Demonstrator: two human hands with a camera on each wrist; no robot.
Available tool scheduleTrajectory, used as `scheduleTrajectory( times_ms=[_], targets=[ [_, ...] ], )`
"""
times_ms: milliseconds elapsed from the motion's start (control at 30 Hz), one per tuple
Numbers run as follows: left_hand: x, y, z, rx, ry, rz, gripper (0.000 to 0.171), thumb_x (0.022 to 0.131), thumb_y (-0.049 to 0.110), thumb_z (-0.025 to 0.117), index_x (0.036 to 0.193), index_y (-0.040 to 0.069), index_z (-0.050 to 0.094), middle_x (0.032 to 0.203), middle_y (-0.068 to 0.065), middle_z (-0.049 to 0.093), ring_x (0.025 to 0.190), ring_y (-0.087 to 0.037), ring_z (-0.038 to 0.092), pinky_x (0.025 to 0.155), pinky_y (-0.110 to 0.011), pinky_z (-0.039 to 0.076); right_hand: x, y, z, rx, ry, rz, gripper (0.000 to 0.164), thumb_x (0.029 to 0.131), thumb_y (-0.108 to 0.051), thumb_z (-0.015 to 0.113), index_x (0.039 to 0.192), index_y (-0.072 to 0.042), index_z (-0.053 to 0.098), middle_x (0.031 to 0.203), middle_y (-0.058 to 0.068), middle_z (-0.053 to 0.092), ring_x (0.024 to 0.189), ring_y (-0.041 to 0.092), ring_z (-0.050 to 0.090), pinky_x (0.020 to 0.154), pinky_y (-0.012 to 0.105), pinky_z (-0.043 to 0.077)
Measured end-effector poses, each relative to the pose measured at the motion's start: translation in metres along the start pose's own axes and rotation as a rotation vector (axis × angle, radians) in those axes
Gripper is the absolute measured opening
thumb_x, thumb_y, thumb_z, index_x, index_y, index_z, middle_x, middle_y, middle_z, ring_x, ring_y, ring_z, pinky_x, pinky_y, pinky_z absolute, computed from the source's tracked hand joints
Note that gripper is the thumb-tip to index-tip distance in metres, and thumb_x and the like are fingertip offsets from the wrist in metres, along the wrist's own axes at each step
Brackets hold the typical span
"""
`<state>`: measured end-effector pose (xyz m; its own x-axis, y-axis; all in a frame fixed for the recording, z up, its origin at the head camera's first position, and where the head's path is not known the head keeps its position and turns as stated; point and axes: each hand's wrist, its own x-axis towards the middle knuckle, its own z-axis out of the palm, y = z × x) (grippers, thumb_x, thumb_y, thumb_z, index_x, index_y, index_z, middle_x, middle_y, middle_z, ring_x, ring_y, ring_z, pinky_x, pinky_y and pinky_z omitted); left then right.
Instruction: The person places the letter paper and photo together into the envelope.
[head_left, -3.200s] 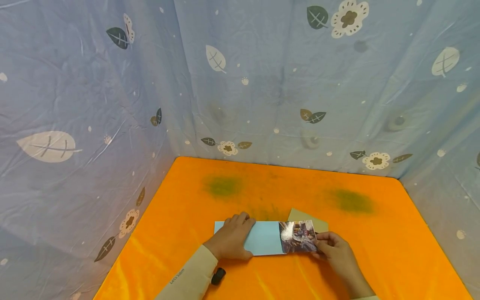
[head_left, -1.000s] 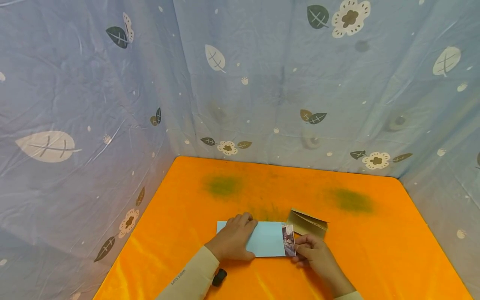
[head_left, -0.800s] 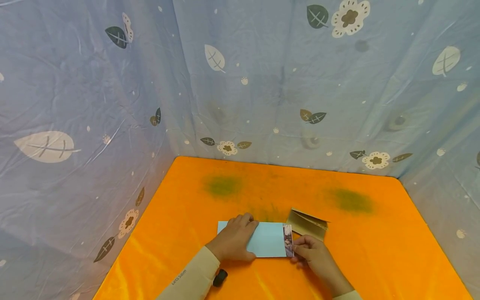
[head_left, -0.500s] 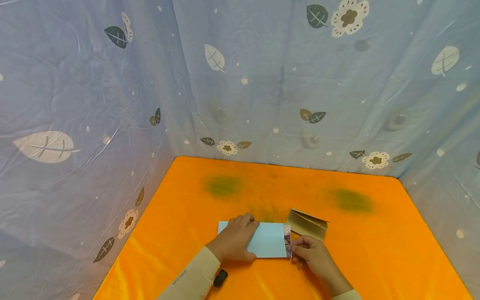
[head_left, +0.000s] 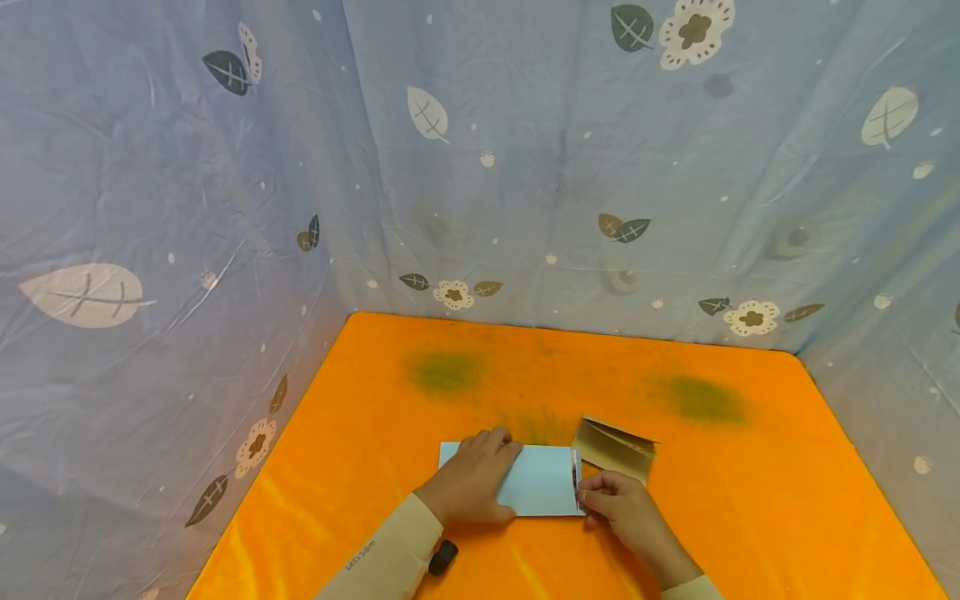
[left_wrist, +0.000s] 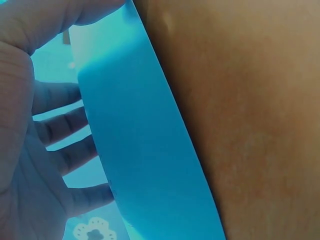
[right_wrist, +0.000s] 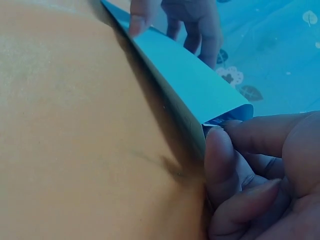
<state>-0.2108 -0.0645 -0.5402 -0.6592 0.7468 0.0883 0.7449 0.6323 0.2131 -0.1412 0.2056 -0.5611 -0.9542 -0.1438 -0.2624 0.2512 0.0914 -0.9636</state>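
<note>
A light blue paper sleeve point(head_left: 536, 482), like a flat envelope open at its right end, lies lengthwise before me. My left hand point(head_left: 474, 477) grips it across the width, thumb at the near edge and fingers at the far edge, as the left wrist view shows. Only a thin strip of a glossy picture card point(head_left: 575, 469) shows at the open end; the rest is hidden inside. There my right hand point(head_left: 628, 510) pinches the end between thumb and index finger. The right wrist view shows the sleeve's mouth point(right_wrist: 222, 119) bowed open around the fingertips.
Just behind the right hand lies a brown folded paper envelope point(head_left: 611, 452), its flap slightly raised. A small black object point(head_left: 442, 557) sits beside the left cuff. The orange table cover point(head_left: 750, 483) has greenish smudges, and flowered blue curtains point(head_left: 525, 167) stand around it.
My right hand has moved left, sliding the picture card into the sleeve until only a sliver shows. The left hand keeps its grip. The brown envelope behind has come uncovered.
</note>
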Motion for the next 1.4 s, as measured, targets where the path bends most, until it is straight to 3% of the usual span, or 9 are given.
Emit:
scheduleTrajectory(
  times_ms=[300,533,800,1067,1267,1400],
  targets=[
    [0.001,0.001,0.0,-0.005,0.012,0.013,0.089,0.071,0.058,0.073,0.142,0.013,0.044,0.131,-0.004,0.038,0.11,-0.02,0.041,0.095,-0.044,0.038,0.0,-0.003,0.001,-0.089,0.01,-0.006,0.022,0.09,-0.015,0.065,0.101,0.004,0.064,0.077,0.015,0.061,0.061,0.032,0.06,0.065,0.035,0.051],
    [0.001,0.001,0.003,-0.021,0.005,0.016,0.089,0.071,0.058,0.072,0.143,0.014,0.042,0.133,-0.003,0.037,0.111,-0.018,0.04,0.096,-0.043,0.036,0.001,-0.002,0.002,-0.198,0.04,-0.01,0.02,0.089,-0.018,0.066,0.1,-0.001,0.066,0.076,0.011,0.06,0.062,0.022,0.054,0.057,0.03,0.047],
    [0.001,0.001,0.006,-0.006,0.004,0.011,0.091,0.071,0.06,0.072,0.144,0.015,0.041,0.133,-0.003,0.037,0.112,-0.019,0.039,0.096,-0.044,0.036,-0.001,-0.006,0.006,-0.128,0.037,0.013,0.021,0.091,-0.012,0.063,0.105,0.004,0.063,0.082,0.012,0.06,0.061,0.023,0.055,0.054,0.03,0.048],
    [-0.001,0.002,0.014,0.026,-0.021,-0.003,0.103,0.069,0.07,0.067,0.15,0.016,0.03,0.143,-0.003,0.034,0.125,-0.025,0.034,0.096,-0.052,0.032,-0.006,-0.021,0.011,-0.118,0.046,0.029,0.018,0.092,-0.004,0.059,0.104,0.008,0.062,0.082,0.015,0.06,0.063,0.024,0.052,0.055,0.03,0.047],
    [0.0,0.001,0.015,0.036,-0.01,-0.015,0.102,0.069,0.068,0.068,0.15,0.018,0.031,0.142,-0.001,0.035,0.124,-0.024,0.036,0.095,-0.052,0.033,0.0,-0.009,0.005,-0.087,0.052,0.034,0.023,0.092,-0.016,0.064,0.105,0.003,0.064,0.084,0.014,0.061,0.063,0.022,0.054,0.054,0.027,0.045],
    [0.0,-0.001,0.013,0.038,-0.017,-0.018,0.101,0.071,0.067,0.068,0.15,0.017,0.03,0.141,-0.001,0.036,0.123,-0.024,0.036,0.095,-0.051,0.033,0.0,-0.004,-0.004,-0.035,0.078,0.048,0.033,0.09,-0.026,0.067,0.106,0.003,0.062,0.093,0.017,0.064,0.068,0.027,0.058,0.057,0.031,0.049]
  ],
)
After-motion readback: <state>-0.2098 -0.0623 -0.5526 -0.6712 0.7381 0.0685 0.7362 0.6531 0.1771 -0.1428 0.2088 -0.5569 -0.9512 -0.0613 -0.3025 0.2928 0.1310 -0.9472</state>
